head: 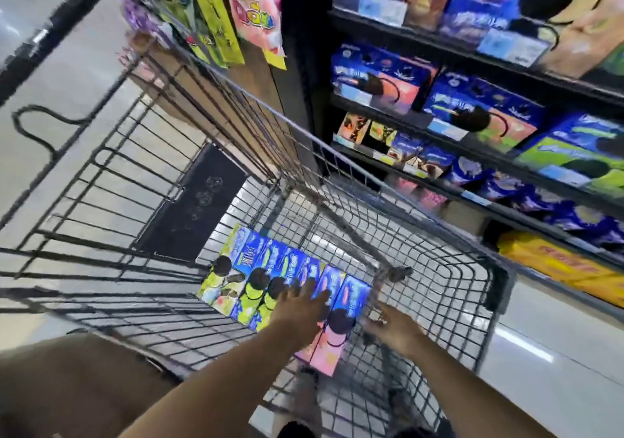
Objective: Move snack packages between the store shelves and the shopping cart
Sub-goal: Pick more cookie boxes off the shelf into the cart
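A wire shopping cart [111, 181] fills the middle of the view. On its floor lies a row of several cookie boxes [250, 268], green ones at the left and blue-and-pink ones at the right. My left hand [300, 306] reaches down with straight fingers onto the tops of the middle boxes. My right hand [388, 326] hovers with spread fingers just right of the pink-ended box [341, 322], holding nothing. Motion blur hides whether either hand presses on a box.
Store shelves [472, 52] at the right hold blue, pink and green cookie boxes on several levels, with yellow packs [560, 265] lowest. Candy bags [256, 12] hang on a rack beyond the cart's far end. The right part of the cart floor is bare wire.
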Available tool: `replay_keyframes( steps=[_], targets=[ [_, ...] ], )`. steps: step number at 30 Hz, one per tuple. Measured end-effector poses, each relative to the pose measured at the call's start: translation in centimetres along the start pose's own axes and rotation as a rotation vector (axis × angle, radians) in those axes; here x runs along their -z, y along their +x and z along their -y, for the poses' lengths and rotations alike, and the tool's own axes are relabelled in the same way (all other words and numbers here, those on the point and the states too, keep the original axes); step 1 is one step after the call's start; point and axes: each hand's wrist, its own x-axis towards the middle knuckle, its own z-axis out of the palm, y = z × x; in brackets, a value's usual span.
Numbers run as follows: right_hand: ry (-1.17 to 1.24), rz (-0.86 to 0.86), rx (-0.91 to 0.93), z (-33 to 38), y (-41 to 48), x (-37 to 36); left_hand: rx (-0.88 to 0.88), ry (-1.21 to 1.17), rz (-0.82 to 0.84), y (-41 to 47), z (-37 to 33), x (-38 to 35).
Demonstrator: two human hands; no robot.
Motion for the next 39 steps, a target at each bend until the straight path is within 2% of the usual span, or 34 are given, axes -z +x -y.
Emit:
replay_keyframes(
  steps=[4,10,16,32,39],
  targets=[
    [0.207,-0.068,-0.092,-1.1,3.7,-2.1,-0.095,0.075,0.019,4.9,1.3,-2.3],
    [0.593,-0.149,-0.209,-1.3,8.3,-6.3,-0.134,0.123,-0.037,7.9,3.1,-6.2],
    [0.944,-0.2,-0.162,-1.8,10.7,-9.0,-0.17,0.097,-0.056,8.0,3.7,-6.4],
    [0.872,-0.271,-0.215,0.0,9.2,-9.8,-0.169,0.124,-0.079,7.8,3.7,-6.1],
    [1.017,-0.319,-0.119,0.0,8.9,-9.8,-0.168,0.133,-0.078,7.8,3.6,-6.2]
  ],
)
